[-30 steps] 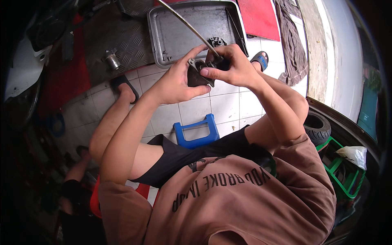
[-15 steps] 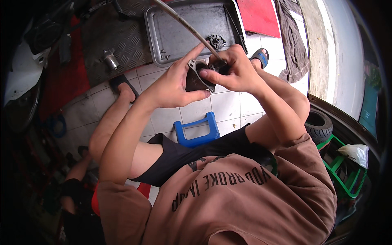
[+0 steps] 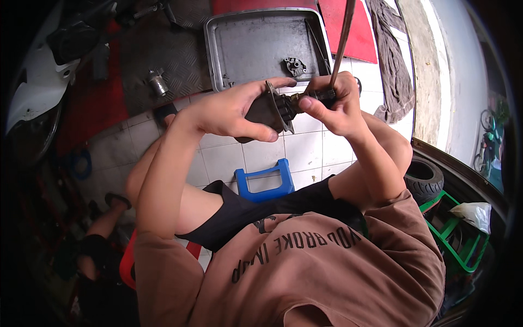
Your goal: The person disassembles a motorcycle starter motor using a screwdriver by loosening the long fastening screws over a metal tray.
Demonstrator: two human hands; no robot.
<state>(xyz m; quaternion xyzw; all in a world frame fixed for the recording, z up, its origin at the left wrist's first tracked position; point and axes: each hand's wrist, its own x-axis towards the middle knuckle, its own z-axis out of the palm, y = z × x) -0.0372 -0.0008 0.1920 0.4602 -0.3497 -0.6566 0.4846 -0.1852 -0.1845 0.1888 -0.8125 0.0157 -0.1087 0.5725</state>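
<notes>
My left hand (image 3: 226,111) wraps round a dark metal cup-shaped housing (image 3: 262,115) with a flat flange at its open end, fingers above and thumb below. My right hand (image 3: 344,106) is closed on a dark ribbed part (image 3: 289,104), its thumb along the top, and this part sits at the mouth of the housing. I cannot see how far inside it reaches. From the right hand's grip a long thin rod (image 3: 344,41) sticks up past the upper edge of the picture; whether it is joined to the dark part is hidden by the fingers.
Beyond my hands lies a grey metal tray (image 3: 213,52) holding a small black metal part (image 3: 295,67). A silver cylinder (image 3: 158,84) stands on the checkered mat to the left. Below is a blue stool (image 3: 267,193); a tyre (image 3: 425,177) and green rack (image 3: 463,256) are at right.
The rod has swung from pointing up-left to nearly straight up. My right hand has shifted right, and the housing has turned so its flange faces right, with the ribbed part now showing at its mouth.
</notes>
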